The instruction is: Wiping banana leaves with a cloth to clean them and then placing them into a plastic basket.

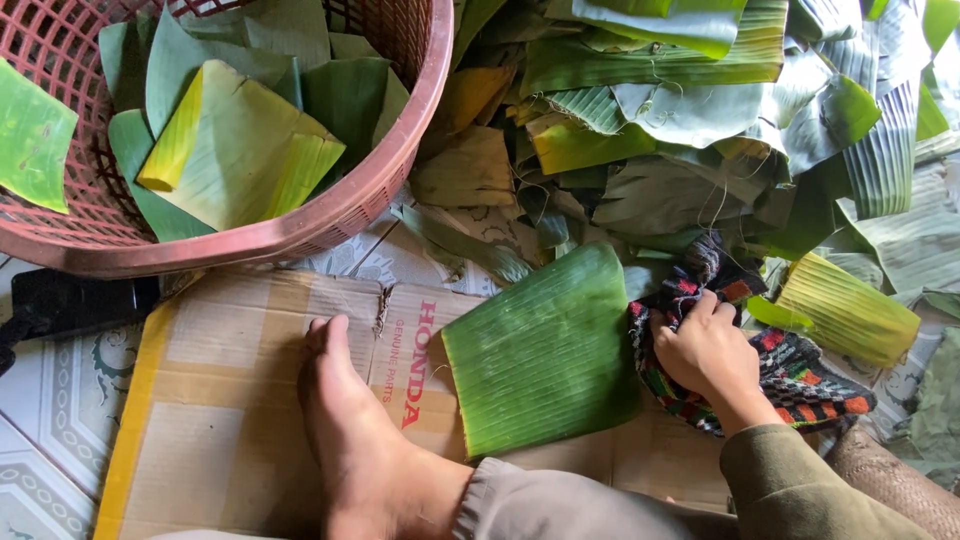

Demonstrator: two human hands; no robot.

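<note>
My right hand (pixel 705 352) grips a dark knitted cloth (pixel 805 375) with red, green and orange patterns, bunched at the right edge of a cut green banana leaf piece (pixel 545 350). The leaf lies flat on a sheet of brown cardboard (pixel 230 350). My bare foot (pixel 350 430) rests on the cardboard to the left of the leaf. My left hand is out of view.
A red plastic basket (pixel 330 215) at the upper left holds several cut leaf pieces (pixel 235 150). A large heap of banana leaves (pixel 700 120) fills the upper right. A rolled yellow-green leaf (pixel 850 310) lies right of the cloth. Patterned floor tiles (pixel 40 450) show at the left, beside a black object (pixel 70 300).
</note>
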